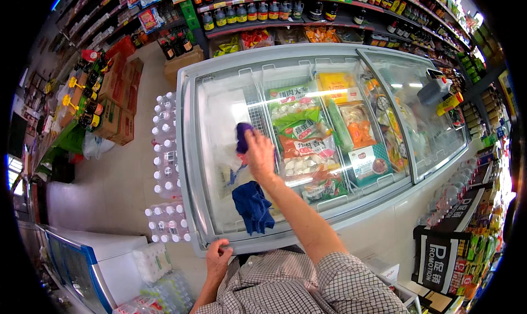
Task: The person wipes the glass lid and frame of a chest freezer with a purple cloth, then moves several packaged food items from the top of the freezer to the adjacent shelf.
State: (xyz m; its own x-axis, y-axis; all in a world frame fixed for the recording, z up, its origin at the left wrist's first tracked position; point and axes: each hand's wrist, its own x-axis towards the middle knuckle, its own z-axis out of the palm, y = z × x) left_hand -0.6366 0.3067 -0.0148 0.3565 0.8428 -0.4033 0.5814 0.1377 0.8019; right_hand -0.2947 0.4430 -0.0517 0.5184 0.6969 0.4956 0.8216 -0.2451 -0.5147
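Note:
My right hand (260,155) reaches over a chest freezer (247,244) and presses a bunched purple cloth (243,137) against its sliding glass lid (220,178). A crumpled dark blue cloth (252,207) lies on the same glass, nearer to me. At the freezer's front left corner, my left hand (218,258) rests by the frame with its fingers loosely curled and no object in it. Beneath the glass are wire dividers, bags of frozen dumplings (306,147), a yellow package (334,87) and a teal box (368,163).
A dark jug (434,90) and a yellow container (449,104) stand on the freezer's right part. Packs of bottled water (166,149) line its left side. Behind it run shelves of sauce bottles (251,13). Promotion boxes (438,256) sit at the right; cartons (113,120) at the left.

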